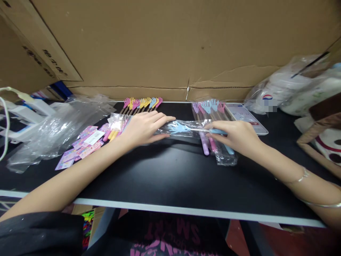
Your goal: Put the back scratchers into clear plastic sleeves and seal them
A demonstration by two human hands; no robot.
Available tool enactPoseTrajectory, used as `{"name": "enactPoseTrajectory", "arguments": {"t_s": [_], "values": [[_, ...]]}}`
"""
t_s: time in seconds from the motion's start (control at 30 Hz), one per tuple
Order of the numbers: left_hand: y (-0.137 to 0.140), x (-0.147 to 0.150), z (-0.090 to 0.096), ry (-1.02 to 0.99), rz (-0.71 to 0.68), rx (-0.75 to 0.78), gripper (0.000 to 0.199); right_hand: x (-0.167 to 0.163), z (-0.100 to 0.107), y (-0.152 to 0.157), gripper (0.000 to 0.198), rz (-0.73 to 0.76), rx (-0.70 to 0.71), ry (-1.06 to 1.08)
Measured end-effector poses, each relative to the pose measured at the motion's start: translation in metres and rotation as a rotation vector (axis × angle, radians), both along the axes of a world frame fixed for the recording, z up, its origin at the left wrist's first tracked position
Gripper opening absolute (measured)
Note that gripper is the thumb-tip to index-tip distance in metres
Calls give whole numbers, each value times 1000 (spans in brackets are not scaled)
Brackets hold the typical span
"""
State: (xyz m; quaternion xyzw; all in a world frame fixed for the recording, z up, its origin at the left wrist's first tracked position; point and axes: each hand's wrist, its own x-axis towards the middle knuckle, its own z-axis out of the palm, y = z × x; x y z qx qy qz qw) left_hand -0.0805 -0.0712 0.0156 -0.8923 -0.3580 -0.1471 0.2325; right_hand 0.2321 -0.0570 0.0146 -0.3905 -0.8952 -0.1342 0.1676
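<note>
Between my hands a light blue back scratcher [179,128] with a claw-shaped head lies inside a clear plastic bag [167,125], head toward the left. My right hand [234,133] pinches its blue handle at the bag's right end. The bag's left part is between the thumb and fingers of my left hand [146,128]. Just behind and below my right hand lie bagged back scratchers [205,142] in purple, pink and blue. Behind my left hand is a row of pink, yellow and blue back scratchers [142,103], their handles partly hidden by it.
Printed cards [86,142] and a pile of clear bags [61,128] lie at the left of the black table [160,177]. A phone [247,119], bagged cup [277,89] and plush toy [323,131] are on the right. Cardboard [160,42] walls the back.
</note>
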Motion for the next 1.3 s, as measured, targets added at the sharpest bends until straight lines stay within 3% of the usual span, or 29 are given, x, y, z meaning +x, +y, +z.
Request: {"name": "enactPoseTrajectory", "arguments": {"t_s": [0.43,0.93,1.3], "values": [[-5,6,-2,-37,-39,36,44,-3,0,0,27,14,-22,13],[-6,11,-9,-26,-89,30,43,-8,-1,-4,17,15,-199,34],[4,-2,0,47,25,74,40,0,6,2,19,-9,-111,-13]]}}
